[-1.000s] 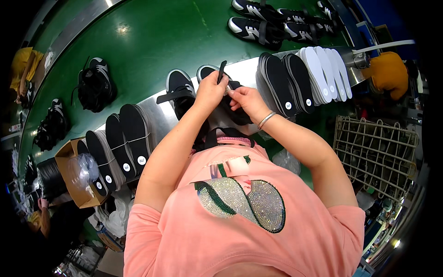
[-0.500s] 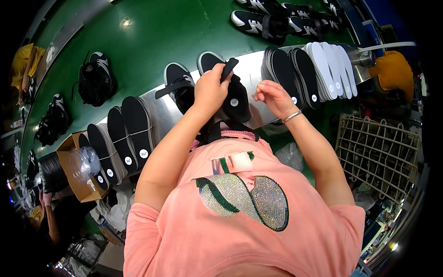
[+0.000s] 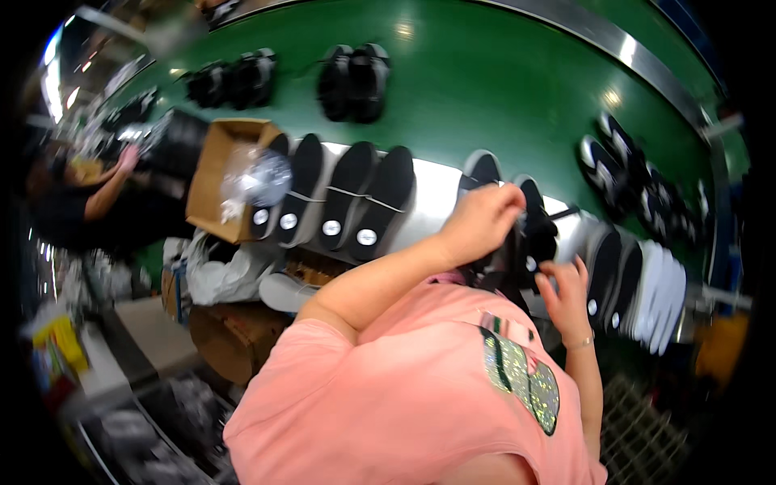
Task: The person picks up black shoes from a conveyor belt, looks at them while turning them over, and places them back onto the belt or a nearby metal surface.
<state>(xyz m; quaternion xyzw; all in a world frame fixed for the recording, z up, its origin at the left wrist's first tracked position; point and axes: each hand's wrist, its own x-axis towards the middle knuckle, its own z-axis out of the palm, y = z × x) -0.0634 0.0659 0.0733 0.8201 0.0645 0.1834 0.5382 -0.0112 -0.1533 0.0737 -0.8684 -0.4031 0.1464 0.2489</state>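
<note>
Shoes (image 3: 536, 212) sitting together; curled left hand (image 3: 483, 223) partly hiding left shoe (image 3: 482, 169), grip unclear; right hand (image 3: 567, 297) holding fingers apart near right shoe (image 3: 538, 233).

Shoes (image 3: 538, 230) between insole stacks (image 3: 392, 182)

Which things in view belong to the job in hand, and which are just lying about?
Likely the job's:
- left shoe, partly covered by the left hand
- right shoe, beside the right hand
- black insole stacks, either side

Likely just lying about:
- cardboard box
- white plastic bags
</note>
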